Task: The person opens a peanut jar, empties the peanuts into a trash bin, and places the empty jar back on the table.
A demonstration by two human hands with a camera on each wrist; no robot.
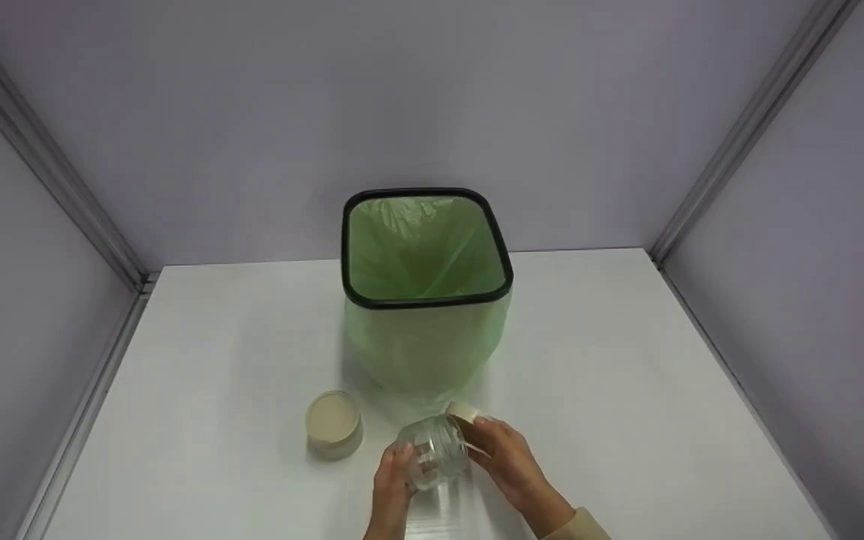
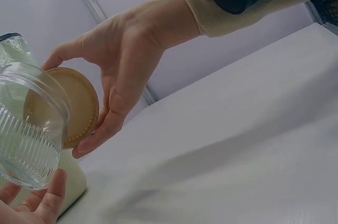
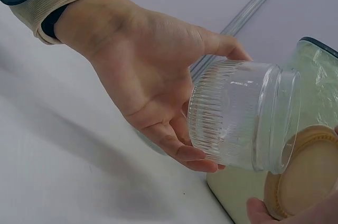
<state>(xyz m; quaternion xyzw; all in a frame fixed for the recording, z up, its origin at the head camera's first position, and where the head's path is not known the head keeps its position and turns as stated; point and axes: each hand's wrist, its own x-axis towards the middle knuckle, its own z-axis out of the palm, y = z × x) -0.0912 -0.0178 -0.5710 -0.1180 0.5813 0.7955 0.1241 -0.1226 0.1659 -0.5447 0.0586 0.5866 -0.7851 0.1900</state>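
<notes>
A clear ribbed glass jar (image 1: 432,452) lies tilted in my left hand (image 1: 393,480), thumb and fingers around its base. Its open mouth points right, and the inside looks empty in the right wrist view. By the edge, my right hand (image 1: 508,459) pinches a round, pale brown lid (image 2: 82,105) between thumb and fingers. The lid is off the jar, its inner face turned toward the mouth and close beside it; through the glass (image 2: 31,123) part of it shows in the left wrist view. Both hands are above the white table.
A bin (image 1: 424,345) with a green liner and black rim (image 1: 432,303) stands behind the hands. To the left of the jar is a round container (image 1: 333,424) with a beige top. Walls enclose the white table (image 1: 627,390) at the back and sides.
</notes>
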